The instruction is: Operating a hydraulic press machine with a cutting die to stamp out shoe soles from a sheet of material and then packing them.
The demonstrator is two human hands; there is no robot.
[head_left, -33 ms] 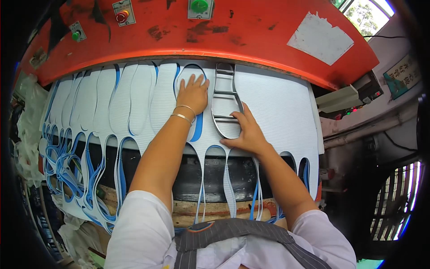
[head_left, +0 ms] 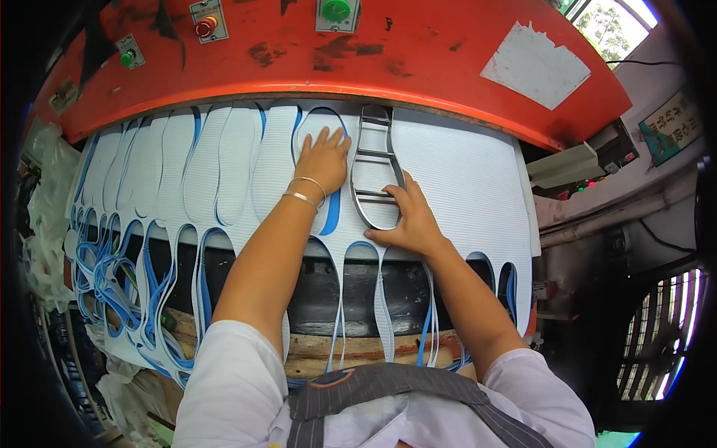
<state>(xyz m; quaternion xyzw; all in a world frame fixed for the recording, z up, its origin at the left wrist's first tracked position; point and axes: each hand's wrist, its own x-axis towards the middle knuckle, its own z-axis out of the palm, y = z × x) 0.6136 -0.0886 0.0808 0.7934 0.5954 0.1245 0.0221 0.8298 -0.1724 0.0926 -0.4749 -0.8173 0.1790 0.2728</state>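
A white ribbed sheet (head_left: 463,179) with a blue layer showing at its cuts lies spread before me. My left hand (head_left: 325,166) rests flat, fingers stretched, over a cut sole shape (head_left: 312,128) in the sheet; a blue strip shows beside its edge. Just to the right, a sole-shaped metal cutting die (head_left: 376,154) with crossbars lies on the sheet. The fingers and thumb of my right hand (head_left: 414,222) are closed around the die's near right edge. Further left, several sole outlines (head_left: 202,164) are cut side by side.
An orange-red machine beam (head_left: 418,52) spans the far side, with a large green button (head_left: 336,10) and a red knob (head_left: 207,28). Looped offcut strips (head_left: 146,291) hang at the near left, over a black surface (head_left: 328,299). Clear plastic bags (head_left: 48,216) hang at left.
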